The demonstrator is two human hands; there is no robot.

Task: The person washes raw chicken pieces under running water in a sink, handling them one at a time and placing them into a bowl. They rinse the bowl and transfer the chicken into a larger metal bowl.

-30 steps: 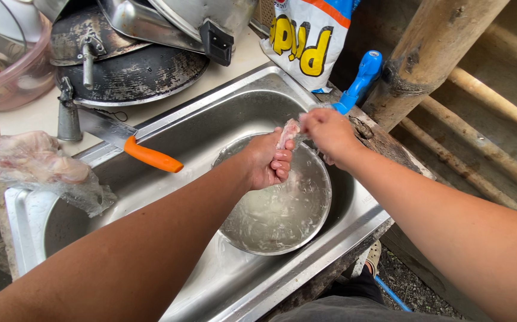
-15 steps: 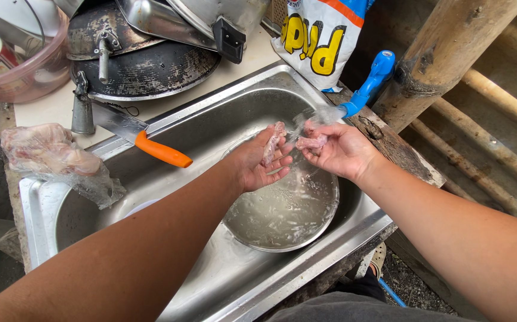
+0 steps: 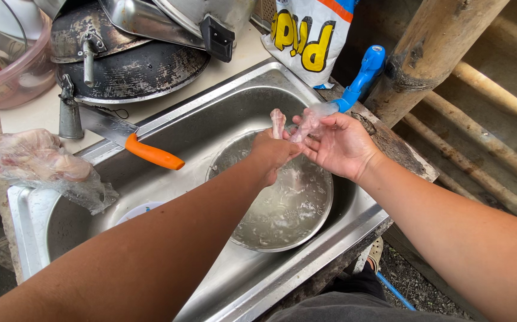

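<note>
My left hand point(image 3: 274, 152) grips a pale pink piece of raw meat point(image 3: 279, 121) that sticks up from its fist. My right hand point(image 3: 337, 145) is held open beside it, palm toward me, fingers touching another pale, glistening strip of the meat point(image 3: 308, 124). Both hands hover over a round metal bowl point(image 3: 317, 222) of cloudy water that sits in a steel sink point(image 3: 187, 128). A blue tap point(image 3: 363, 74) stands just behind my right hand.
An orange-handled knife point(image 3: 151, 152) lies across the sink's far rim. A plastic bag of raw meat point(image 3: 38, 162) rests on the left rim. Blackened pans point(image 3: 133, 65), a pink bowl point(image 3: 8, 77) and a printed bag point(image 3: 309, 36) crowd the counter; a wooden post point(image 3: 431, 53) stands at the right.
My right hand has opened, palm up, and shifted right. The meat now shows above my left fist.
</note>
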